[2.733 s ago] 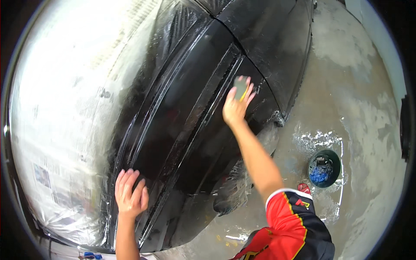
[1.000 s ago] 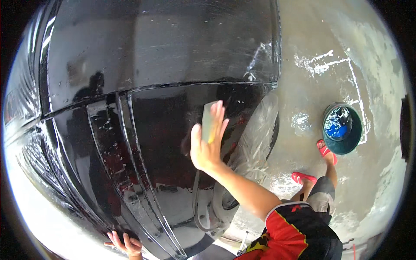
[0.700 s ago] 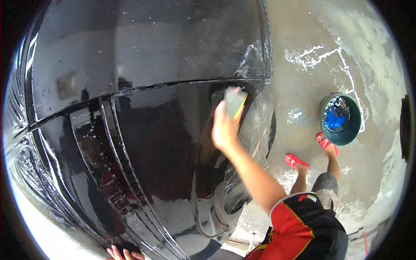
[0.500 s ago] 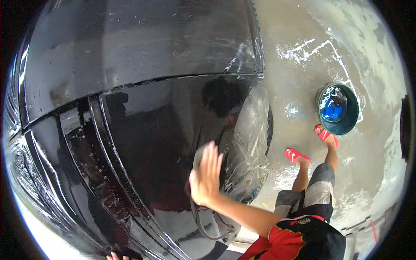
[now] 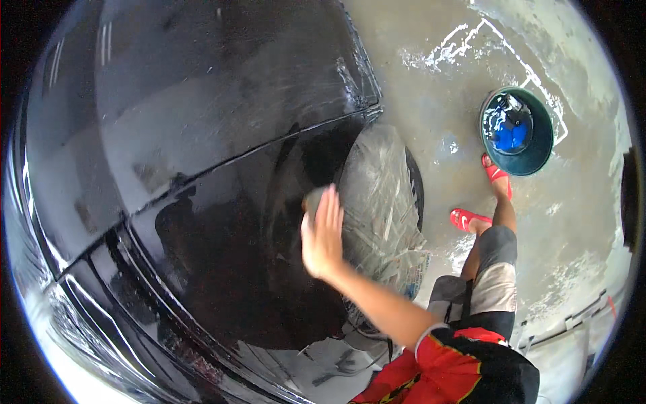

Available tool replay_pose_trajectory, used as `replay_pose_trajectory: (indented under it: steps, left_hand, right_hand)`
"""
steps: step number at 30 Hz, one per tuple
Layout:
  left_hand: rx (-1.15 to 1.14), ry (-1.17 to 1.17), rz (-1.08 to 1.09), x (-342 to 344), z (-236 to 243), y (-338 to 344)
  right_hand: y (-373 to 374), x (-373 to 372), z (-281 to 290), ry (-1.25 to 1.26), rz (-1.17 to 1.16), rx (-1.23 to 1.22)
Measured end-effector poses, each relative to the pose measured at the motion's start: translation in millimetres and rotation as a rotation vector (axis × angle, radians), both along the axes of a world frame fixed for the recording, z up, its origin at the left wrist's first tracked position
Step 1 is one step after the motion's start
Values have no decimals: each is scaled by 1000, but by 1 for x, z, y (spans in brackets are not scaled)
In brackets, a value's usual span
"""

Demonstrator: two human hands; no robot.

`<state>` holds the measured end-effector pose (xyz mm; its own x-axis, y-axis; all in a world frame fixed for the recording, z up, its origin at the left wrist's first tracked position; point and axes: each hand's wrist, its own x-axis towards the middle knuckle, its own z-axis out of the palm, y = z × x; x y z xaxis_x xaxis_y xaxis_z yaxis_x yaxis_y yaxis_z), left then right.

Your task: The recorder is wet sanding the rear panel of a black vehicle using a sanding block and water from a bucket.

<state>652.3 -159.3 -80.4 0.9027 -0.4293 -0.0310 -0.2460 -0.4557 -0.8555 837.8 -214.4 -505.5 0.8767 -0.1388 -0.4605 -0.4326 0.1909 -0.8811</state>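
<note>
My right hand lies with fingers stretched and together against a wet, glossy black car body panel. Under its fingers a flat grey-brown pad sticks out past the fingertips. Most of that pad is covered, so its exact kind does not show. Close to the right of the hand is the wheel area, wrapped in clear, crumpled plastic sheeting. My left hand is out of view.
A dark green bucket holding water and something blue stands on the wet concrete floor, close to my red slides. Another black panel adjoins across a seam. Newspaper shows by the plastic.
The view has shifted and turned. My right hand and the pad sit nearer the panel seam. My left hand, whose fingertips showed at the lower edge, has gone from view.
</note>
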Motion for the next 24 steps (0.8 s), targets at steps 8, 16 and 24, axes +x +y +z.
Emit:
replay_pose_trajectory:
  steps: [8, 16, 24]
  left_hand:
    - [71, -130, -34, -1, -13, 15]
    - [145, -176, 8, 19, -20, -13]
    - [191, -179, -56, 12, -19, -3]
  right_hand:
    - [-20, 126, -150, 247, -85, 40]
    - [-30, 120, -209, 151, -116, 102]
    - [0, 91, -135, 116, -82, 166]
